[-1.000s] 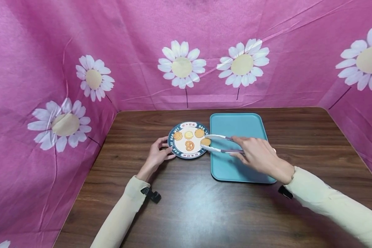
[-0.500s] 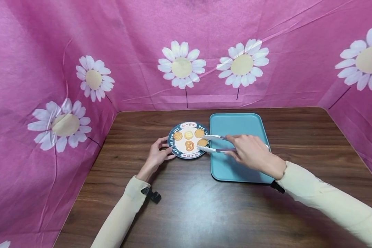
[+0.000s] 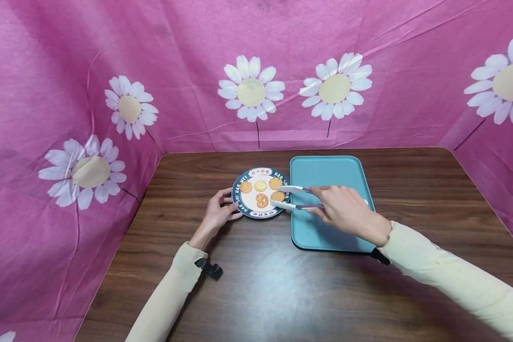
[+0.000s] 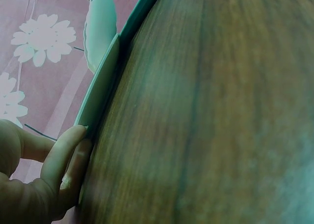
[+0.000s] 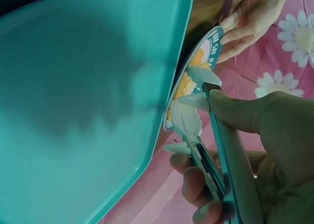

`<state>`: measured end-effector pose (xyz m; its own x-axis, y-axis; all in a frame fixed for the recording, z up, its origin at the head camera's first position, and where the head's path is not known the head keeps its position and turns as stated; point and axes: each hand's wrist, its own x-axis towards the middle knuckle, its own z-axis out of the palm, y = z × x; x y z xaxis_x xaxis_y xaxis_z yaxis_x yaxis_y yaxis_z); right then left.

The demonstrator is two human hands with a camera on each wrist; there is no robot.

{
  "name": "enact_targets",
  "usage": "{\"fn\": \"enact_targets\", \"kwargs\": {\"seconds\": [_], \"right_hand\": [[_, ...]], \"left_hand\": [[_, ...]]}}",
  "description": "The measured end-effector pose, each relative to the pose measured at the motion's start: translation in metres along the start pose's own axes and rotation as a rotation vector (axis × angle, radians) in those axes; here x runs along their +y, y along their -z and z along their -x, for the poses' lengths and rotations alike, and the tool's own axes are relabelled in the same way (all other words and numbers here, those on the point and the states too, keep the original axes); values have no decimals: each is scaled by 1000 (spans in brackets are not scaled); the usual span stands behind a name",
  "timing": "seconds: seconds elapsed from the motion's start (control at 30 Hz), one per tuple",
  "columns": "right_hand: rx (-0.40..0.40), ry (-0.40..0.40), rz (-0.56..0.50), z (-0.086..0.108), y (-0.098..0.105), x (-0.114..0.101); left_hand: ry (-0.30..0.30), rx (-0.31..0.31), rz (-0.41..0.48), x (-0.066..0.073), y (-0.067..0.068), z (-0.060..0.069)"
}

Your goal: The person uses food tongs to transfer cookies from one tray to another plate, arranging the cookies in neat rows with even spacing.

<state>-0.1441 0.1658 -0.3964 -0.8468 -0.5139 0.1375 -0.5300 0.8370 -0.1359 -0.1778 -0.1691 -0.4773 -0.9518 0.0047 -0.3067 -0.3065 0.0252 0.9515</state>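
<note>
My left hand (image 3: 217, 211) holds the left rim of a round plate (image 3: 236, 198) with a dark blue lettered border and white middle. In the left wrist view, the thumb and fingers are at the edge of the plate (image 4: 100, 89). My right hand (image 3: 344, 206) grips tongs (image 3: 309, 206) with white tips and darker handles. The tips reach over the plate's right side, around a round cookie (image 3: 278, 196). Also on the plate are another round cookie (image 3: 275, 183), a pretzel cookie (image 3: 262, 201), a swirl cookie (image 3: 245, 187) and a pale yellow cookie (image 3: 261, 185).
A teal tray (image 3: 329, 171) lies right against the plate, beneath my right hand. Both stand on a dark wooden table (image 3: 256, 285). A pink cloth with white daisies (image 3: 188, 71) hangs behind and at the sides.
My right hand and the tongs have moved slightly left. The round cookie between the tips has shifted from the plate's right rim inward. My left hand stays in place.
</note>
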Motion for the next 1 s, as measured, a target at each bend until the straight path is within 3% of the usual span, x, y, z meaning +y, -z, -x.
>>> {"fn": "enact_targets", "kwargs": {"seconds": [0.57,0.83,1.0], "right_hand": [[4,-62,-31,3,1,3],[153,-112,-87,11,13,18],[202,-176,-97,18,20,33]], "left_hand": [[-4,-9,16,-2,-1,-3],[-11,-10,20,-2,-1,-3],[-14,-5,18,-2,0,-2]]}}
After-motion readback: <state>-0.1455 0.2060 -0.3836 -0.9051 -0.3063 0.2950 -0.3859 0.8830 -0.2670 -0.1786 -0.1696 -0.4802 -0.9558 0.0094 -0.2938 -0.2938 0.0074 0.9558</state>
